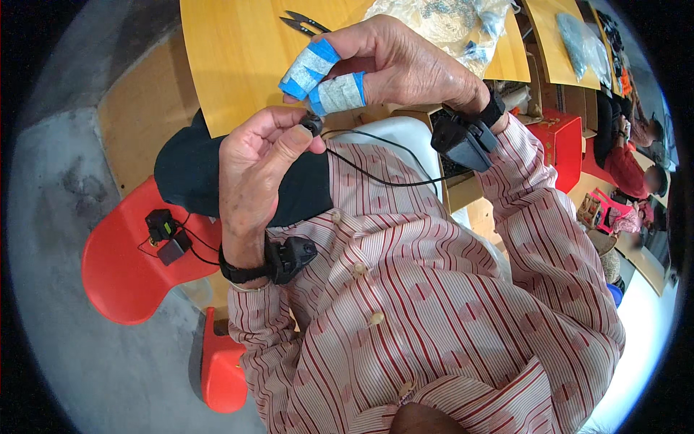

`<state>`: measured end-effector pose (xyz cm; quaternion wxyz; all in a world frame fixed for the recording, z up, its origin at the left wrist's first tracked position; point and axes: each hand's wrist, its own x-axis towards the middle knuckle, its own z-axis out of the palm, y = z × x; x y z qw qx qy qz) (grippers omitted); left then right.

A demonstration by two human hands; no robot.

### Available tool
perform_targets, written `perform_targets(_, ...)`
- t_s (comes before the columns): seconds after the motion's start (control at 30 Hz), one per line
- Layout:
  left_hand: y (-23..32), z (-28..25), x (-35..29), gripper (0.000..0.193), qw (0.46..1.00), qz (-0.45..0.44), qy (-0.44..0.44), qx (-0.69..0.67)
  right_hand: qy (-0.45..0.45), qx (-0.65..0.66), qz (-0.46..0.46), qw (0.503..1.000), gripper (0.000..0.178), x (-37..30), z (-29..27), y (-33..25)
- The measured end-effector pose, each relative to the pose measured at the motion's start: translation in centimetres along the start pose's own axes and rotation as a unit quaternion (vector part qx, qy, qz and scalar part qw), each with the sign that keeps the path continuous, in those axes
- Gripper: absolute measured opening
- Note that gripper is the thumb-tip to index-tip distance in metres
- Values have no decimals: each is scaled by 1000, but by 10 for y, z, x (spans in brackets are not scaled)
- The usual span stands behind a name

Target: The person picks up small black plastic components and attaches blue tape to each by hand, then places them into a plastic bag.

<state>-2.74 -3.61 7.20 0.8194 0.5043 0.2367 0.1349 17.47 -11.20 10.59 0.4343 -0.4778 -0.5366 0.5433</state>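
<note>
Over my lap, my left hand (264, 155) pinches a small dark rounded piece (312, 124) between thumb and fingers; its exact kind is unclear. A thin black cord (383, 179) runs from beside that piece toward the black device (466, 141) strapped on my right wrist. Just above the piece, my right hand (394, 65) has its taped fingers drawn together, and whatever they may grip is hidden. Blue and whitish tape (340, 92) wraps two of its digits. Black thread snips (303, 23) lie on the wooden table (231, 58) beyond my right hand.
A clear plastic bag (473, 29) with small bluish-grey pieces lies on the table. To my left stands a red chair (119, 267) with small black boxes (168, 235) and cables on it. A red stool (560, 148) is at right, with other people (629, 170) seated farther off.
</note>
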Motion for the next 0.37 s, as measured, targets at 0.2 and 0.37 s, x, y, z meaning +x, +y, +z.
perform_targets(0.2, -5, -3, 1, 21, 994, -42, -34, -95, -8, -9, 5, 1000, 32, -1, -1, -5)
perform_targets(0.37, -7, -4, 1, 20, 973, -74, -75, -205, -15, -26, -46, 998, 29, 4, -3, -1)
